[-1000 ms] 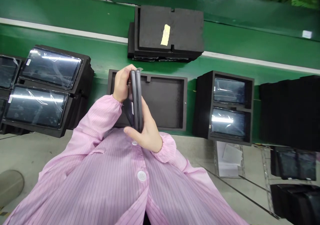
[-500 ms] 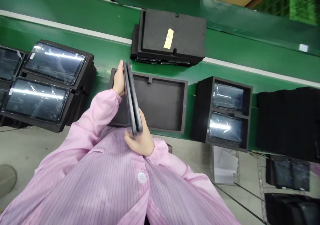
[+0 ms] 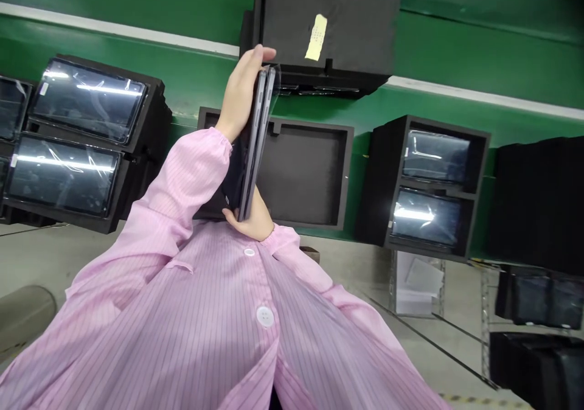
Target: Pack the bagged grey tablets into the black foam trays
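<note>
Two thin tablets (image 3: 258,148) stand on edge, face to face, upright between my hands. Clear film sticks out along their upper right edge. My left hand (image 3: 241,92) holds their far end, its palm against the side and its fingers stretched over the top. Around the near lower end wraps my right hand (image 3: 255,217), with the thumb on the left side and the other fingers mostly hidden behind. Below the tablets lies a black foam tray (image 3: 310,176) on the green bench; its right compartment shows bare, and its left one is largely covered by my arm and the tablets.
Foam trays with tablets (image 3: 68,166) are stacked at left. Behind stands a black foam stack (image 3: 360,33) with a yellow label (image 3: 316,37). To the right are a tray stack (image 3: 431,185) showing two tablets and a dark stack (image 3: 542,203). A wire rack (image 3: 485,312) stands below.
The tablets have turned, their far end tipping to the right. My left hand has moved farther out over that end. The view has shifted slightly.
</note>
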Demonstrator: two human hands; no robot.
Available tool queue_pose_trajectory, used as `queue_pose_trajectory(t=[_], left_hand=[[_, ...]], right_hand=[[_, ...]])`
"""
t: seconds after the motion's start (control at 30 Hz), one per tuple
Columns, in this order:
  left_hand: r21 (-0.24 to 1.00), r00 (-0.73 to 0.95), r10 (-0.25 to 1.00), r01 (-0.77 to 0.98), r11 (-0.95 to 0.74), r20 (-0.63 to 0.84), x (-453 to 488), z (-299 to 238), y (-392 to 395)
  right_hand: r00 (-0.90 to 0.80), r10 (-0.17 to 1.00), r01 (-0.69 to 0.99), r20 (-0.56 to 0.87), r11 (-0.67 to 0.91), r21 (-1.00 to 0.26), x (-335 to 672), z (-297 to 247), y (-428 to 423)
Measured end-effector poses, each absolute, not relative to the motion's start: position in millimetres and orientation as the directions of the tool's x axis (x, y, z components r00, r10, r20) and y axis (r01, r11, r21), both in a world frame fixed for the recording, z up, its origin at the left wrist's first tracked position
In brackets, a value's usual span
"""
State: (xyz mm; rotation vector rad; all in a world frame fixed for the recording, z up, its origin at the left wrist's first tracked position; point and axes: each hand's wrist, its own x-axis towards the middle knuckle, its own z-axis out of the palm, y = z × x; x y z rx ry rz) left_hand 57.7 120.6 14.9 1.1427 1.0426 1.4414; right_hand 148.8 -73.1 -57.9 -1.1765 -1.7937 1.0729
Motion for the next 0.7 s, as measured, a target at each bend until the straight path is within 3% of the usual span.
queue_pose_trajectory(t=[0.1, 0.7], left_hand=[[0.978, -0.024, 0.984, -0.11, -0.176, 0.174, 54, 15, 122], [0.959, -0.062, 0.987, -0.233, -0.16, 0.149, 44, 7, 131]], right_hand=[[-0.367, 0.907, 0.339, 0.208, 0.339, -0.878, 149, -53, -70], [-0.417, 0.9, 0.357, 0.125, 0.289, -0.888, 145, -49, -66]])
